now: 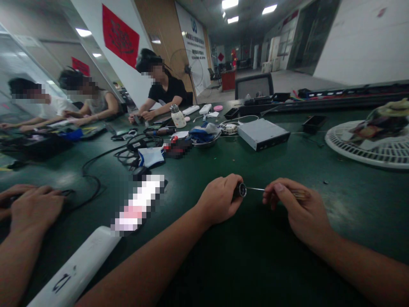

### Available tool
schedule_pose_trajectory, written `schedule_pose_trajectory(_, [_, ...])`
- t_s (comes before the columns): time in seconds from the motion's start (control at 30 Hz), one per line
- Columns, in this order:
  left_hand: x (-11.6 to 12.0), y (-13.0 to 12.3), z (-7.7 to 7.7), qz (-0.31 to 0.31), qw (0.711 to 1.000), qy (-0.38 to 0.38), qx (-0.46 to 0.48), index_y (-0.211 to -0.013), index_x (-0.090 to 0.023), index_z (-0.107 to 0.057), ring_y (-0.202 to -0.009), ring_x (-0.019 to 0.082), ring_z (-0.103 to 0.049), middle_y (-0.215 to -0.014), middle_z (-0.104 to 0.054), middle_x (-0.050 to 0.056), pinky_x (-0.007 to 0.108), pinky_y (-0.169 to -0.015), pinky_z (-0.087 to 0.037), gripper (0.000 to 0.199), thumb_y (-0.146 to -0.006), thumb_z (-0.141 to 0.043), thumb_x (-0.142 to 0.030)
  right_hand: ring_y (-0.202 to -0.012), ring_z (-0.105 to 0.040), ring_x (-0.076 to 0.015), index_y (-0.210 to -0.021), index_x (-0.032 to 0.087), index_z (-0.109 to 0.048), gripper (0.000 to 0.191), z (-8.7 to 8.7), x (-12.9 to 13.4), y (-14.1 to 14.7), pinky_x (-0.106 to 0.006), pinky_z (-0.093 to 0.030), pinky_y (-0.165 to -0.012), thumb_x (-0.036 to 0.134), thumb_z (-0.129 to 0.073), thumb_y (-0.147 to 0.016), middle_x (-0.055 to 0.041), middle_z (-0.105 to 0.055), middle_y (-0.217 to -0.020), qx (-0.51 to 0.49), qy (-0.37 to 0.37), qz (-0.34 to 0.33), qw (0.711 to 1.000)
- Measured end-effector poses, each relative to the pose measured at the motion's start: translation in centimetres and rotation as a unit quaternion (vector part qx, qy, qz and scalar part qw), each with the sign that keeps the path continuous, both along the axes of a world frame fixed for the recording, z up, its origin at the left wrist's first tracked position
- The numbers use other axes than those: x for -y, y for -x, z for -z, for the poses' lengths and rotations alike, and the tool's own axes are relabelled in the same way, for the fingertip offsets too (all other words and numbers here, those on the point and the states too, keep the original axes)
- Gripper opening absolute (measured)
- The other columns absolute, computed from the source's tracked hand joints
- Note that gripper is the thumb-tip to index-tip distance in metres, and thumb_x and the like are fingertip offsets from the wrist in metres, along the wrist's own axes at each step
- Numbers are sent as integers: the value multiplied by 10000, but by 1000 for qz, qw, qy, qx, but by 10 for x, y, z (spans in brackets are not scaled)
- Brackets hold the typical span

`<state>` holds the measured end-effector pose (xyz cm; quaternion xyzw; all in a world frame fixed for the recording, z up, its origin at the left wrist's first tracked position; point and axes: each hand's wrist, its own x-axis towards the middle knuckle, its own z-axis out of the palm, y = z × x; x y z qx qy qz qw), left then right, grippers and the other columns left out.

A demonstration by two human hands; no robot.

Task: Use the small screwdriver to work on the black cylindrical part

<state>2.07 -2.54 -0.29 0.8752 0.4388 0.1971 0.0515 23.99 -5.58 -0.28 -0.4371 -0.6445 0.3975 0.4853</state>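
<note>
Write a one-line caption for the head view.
Left hand holds dark cylinder, right hand grips thin metal rod at green bench.

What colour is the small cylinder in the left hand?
The cylinder is black with a silver rim; the head view shows it best.

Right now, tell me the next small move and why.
Probably give the screwdriver a small twist with the right hand: its metal shaft reaches the end of the dark cylinder held in the left hand, though whether the tip is seated cannot be seen.
</note>
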Motion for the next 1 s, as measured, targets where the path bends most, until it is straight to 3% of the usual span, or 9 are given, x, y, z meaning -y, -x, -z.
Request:
schedule_pose_trajectory(0.23, [-1,0,0,3,1000,1,5,-1103,-191,-495,-822,193,-600,-995,-637,45,334,-721,-457,293,-830,-597,-221,-695,-639,-139,-903,217,-686,281,1,2,-1,-264,-504,-612,400,-497,-1001,-20,-697,-775,-32,3,-70,997])
schedule_pose_trajectory(0.47, [-1,0,0,1,1000,7,4,-1107,-193,-496,-828,194,-595,-1000,-633,47,337,-729,-459,281,-846,-589,-237,-647,-629,-131,-885,212,-675,289,3,1,-1,-260,-496,-581,409,-499,-1001,-15,-684,-736,-9,-4,-11,1000])
schedule_pose_trajectory(0.67, [-1,0,-1,-1,1000,14,-8,-1109,-189,-497,-830,197,-600,-1003,-637,51,341,-728,-465,283,-844,-578,-244,-704,-647,-153,-921,208,-669,271,-1,4,-2,-283,-506,-611,387,-485,-1009,-28,-686,-785,-39,2,-94,995])
schedule_pose_trajectory(0.9, [0,-1,-2,-4,1000,20,-16,-1124,-195,-495,-843,192,-605,-1019,-637,50,332,-730,-465,292,-849,-580,-245,-645,-638,-136,-848,206,-665,294,0,3,0,-263,-498,-576,394,-500,-1001,-18,-673,-726,-11,13,-13,1000])
schedule_pose_trajectory(1.0, [0,-1,-1,-6,1000,17,-13,-1119,-194,-498,-839,193,-604,-1014,-633,46,339,-735,-464,291,-844,-578,-245,-684,-667,-153,-928,208,-665,258,3,2,0,-276,-517,-584,399,-507,-999,-30,-704,-779,-36,20,-48,998])
